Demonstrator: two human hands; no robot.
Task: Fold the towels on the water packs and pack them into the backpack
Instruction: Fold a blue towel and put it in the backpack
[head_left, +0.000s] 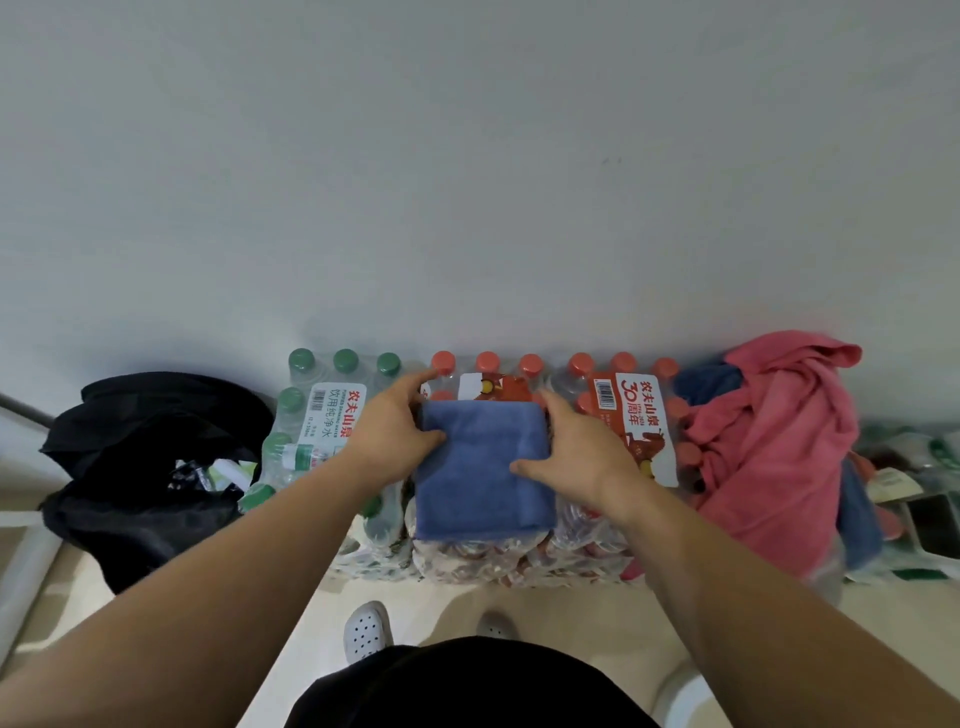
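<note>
The green-capped water pack (304, 421) carries a white label reading 农夫山泉 over 饮用纯净水, with finer print and a barcode too small to read. The red-capped pack at the right (587, 400) shows a barcode, 农夫山泉 and "30周年" on a red and white label. The middle red-capped pack (488, 387) has its label mostly covered. All three stand side by side on the floor (545, 608), their far edges against the grey wall (467, 182).

The folded blue towel (483, 483) lies flat on top of the middle pack. It is nearly square and slightly longer from the wall side toward the person. Its near edge, where the layers show, reaches the pack's near edge.

The left hand (387, 436) sits at the towel's left edge and the right hand (582, 452) at its right edge. Each grip is spread wide, with the thumb flat on the cloth and the fingers stretched along the side toward the far corners. Neither closes round anything.

An open black backpack (140, 467) slumps on the floor just beside the green pack's left edge. A crumpled pink towel (769, 441) is heaped past the right pack, with darker blue cloth (701, 382) beneath it. A white perforated shoe (366, 631) stands before the packs.
</note>
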